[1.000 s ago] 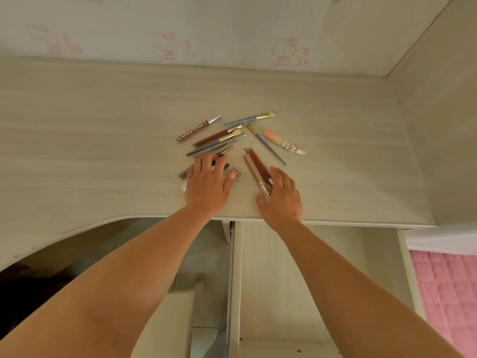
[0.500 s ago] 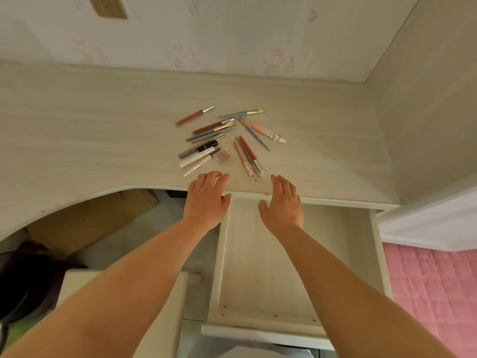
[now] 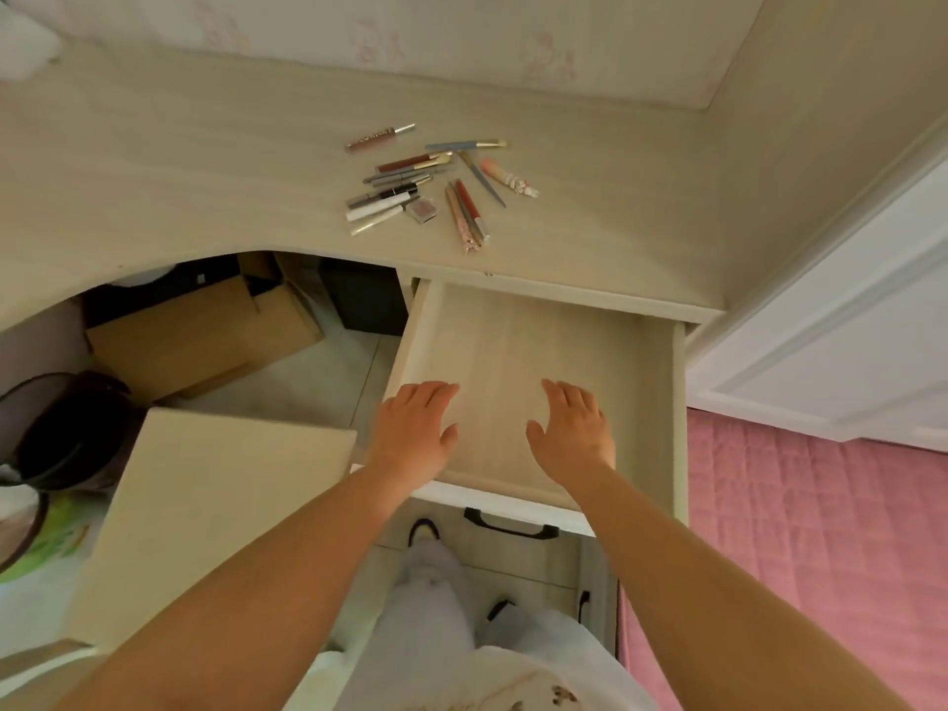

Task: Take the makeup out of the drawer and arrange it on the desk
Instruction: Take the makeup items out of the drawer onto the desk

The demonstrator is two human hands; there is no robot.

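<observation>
Several makeup items (image 3: 410,184) lie in a loose cluster on the pale wooden desk (image 3: 179,161): lip glosses, brushes, white tubes, a small square compact (image 3: 423,210) and a peach tube (image 3: 508,178). Below the desk's front edge the drawer (image 3: 533,346) stands pulled out, its wooden floor bare. My left hand (image 3: 413,428) hovers over the drawer's near left corner with fingers straight. My right hand (image 3: 574,428) is held flat over the drawer's near right part. Neither hand holds anything.
A pale stool or box top (image 3: 205,505) stands left of the drawer. Cardboard boxes (image 3: 205,331) and a dark bin (image 3: 66,428) sit under the desk. A pink quilted bed (image 3: 810,546) lies to the right, with a white panel (image 3: 831,320) above it. Lower drawers with black handles (image 3: 510,526) are below.
Both hands have left the makeup on the desk and drawn back toward me over the open drawer. The view has tilted down, showing the whole drawer and my legs.
</observation>
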